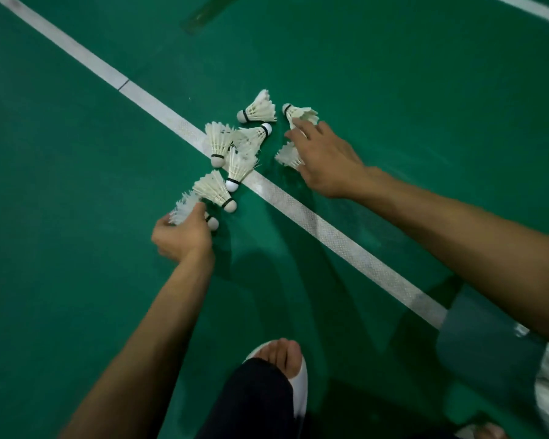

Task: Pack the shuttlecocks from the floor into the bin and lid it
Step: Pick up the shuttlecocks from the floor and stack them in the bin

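Your left hand has its fingers curled round the feathers of the nearest shuttlecock, whose cork pokes out to the side just above the floor. Your right hand lies spread and flat, with its fingertips touching the skirt of the far shuttlecock and another shuttlecock tucked against the thumb side of the palm. It grips neither of them. The rest sit in a loose cluster on and beside the white line, several overlapping, with one more lying apart beyond them. You are at the gathering stage, and none looks packed yet. Take each one by the cork end or low on the skirt, because squeezing the feather tips will probably bend them. With the right hand, draw the two close ones together before closing your fingers, rather than clawing down on top of them. Where skirts are tangled in the cluster, lift the top one away first so the feathers don't snag. The grey container half hidden under your right forearm is probably the bin. It stands well apart from the pile, so carry several at once, nested cork into skirt if they allow it. No lid is visible, so find it before the last handful.
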### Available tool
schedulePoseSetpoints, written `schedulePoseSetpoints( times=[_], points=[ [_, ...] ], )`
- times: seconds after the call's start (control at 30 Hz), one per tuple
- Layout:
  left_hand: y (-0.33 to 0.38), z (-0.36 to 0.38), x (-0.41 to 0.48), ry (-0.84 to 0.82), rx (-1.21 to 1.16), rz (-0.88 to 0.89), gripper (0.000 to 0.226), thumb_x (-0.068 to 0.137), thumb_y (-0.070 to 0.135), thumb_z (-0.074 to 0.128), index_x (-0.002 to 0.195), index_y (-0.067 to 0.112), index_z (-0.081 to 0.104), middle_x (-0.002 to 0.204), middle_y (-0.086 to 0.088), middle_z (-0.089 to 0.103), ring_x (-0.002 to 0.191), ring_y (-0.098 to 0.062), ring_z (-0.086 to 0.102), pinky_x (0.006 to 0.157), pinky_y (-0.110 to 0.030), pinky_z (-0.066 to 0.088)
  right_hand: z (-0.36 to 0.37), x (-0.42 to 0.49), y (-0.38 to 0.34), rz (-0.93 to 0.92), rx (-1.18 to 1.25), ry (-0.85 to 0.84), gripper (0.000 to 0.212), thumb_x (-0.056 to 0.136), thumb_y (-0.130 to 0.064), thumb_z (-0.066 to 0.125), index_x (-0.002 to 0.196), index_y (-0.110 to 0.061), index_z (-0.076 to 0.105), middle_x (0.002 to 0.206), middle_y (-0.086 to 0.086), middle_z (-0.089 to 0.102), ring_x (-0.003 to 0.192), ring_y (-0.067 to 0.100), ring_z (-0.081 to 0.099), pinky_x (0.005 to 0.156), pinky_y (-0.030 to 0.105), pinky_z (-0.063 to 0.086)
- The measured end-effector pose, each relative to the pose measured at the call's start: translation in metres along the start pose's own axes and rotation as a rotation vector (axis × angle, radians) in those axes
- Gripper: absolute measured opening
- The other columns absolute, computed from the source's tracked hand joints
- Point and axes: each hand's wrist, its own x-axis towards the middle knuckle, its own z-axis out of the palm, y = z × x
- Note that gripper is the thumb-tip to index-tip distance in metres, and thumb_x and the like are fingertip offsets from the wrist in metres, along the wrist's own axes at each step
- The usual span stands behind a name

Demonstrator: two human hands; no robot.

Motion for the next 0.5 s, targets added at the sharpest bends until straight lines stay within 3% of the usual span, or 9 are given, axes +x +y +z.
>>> schedulePoseSetpoints(
  times=[0.07,0.1,0.17,0.23,0.3,0.37,0.5],
  points=[
    [-0.009,-0.009,-0.022,-0.057,-0.086,0.039,0.065,0.063,0.033,0.088,0.117,0.013,0.058,0.101,0.0,0.066,0.088,-0.021,0.067,0.082,-0.029,0.054,0.005,0.015,0.006,-0.001,-0.029,-0.067,0.071,0.089,-0.002,0.061,0.152,-0.019,0.033,0.166,0.007,0.022,0.142,0.035,0.031,0.105,0.052,0.043],
    [-0.014,-0.012,-0.032,-0.122,-0.08,0.08,0.068,0.064,0.029,0.087,0.12,0.015,0.053,0.098,0.002,0.063,0.085,-0.019,0.066,0.077,-0.03,0.054,0.008,0.019,0.007,-0.006,-0.032,-0.099,0.063,0.088,-0.001,0.061,0.146,-0.019,0.041,0.159,0.008,0.034,0.135,0.033,0.037,0.102,0.051,0.044],
    [-0.021,-0.01,-0.042,-0.279,-0.008,0.134,0.061,0.06,0.03,0.088,0.112,0.017,0.06,0.093,0.001,0.069,0.08,-0.021,0.071,0.071,-0.035,0.058,0.01,0.017,0.006,0.003,-0.052,-0.093,0.029,0.089,-0.003,0.059,0.115,-0.016,0.056,0.123,0.01,0.059,0.107,0.026,0.044,0.085,0.044,0.044],
    [-0.019,0.001,-0.037,-0.371,0.066,0.158,0.047,0.051,0.037,0.091,0.093,0.021,0.074,0.09,0.001,0.077,0.08,-0.019,0.074,0.074,-0.034,0.061,0.007,0.007,0.005,0.036,-0.081,-0.026,0.007,0.091,-0.005,0.06,0.091,-0.012,0.058,0.094,0.008,0.059,0.092,0.024,0.039,0.075,0.04,0.036],
    [-0.01,0.017,-0.026,-0.381,0.1,0.152,0.051,0.038,0.051,0.091,0.082,0.033,0.074,0.104,0.002,0.075,0.098,-0.022,0.07,0.089,-0.038,0.059,0.0,-0.007,0.005,0.093,-0.032,0.052,0.013,0.091,-0.009,0.062,0.078,-0.011,0.061,0.079,0.005,0.054,0.089,0.025,0.039,0.073,0.038,0.033],
    [0.001,0.033,-0.018,-0.359,0.141,0.132,0.063,0.027,0.062,0.089,0.083,0.041,0.069,0.119,0.0,0.068,0.112,-0.026,0.062,0.097,-0.042,0.055,-0.012,-0.024,0.011,0.165,0.058,0.14,0.016,0.089,-0.016,0.067,0.075,-0.011,0.068,0.075,0.006,0.056,0.089,0.026,0.042,0.071,0.037,0.037],
    [0.01,0.06,-0.001,-0.314,0.195,0.167,0.093,0.016,0.072,0.087,0.098,0.032,0.075,0.109,0.002,0.072,0.106,-0.026,0.066,0.091,-0.044,0.058,-0.047,-0.063,0.025,0.275,0.216,0.309,0.012,0.082,-0.027,0.073,0.081,-0.018,0.081,0.083,0.008,0.068,0.086,0.025,0.047,0.067,0.031,0.039]
  ],
)
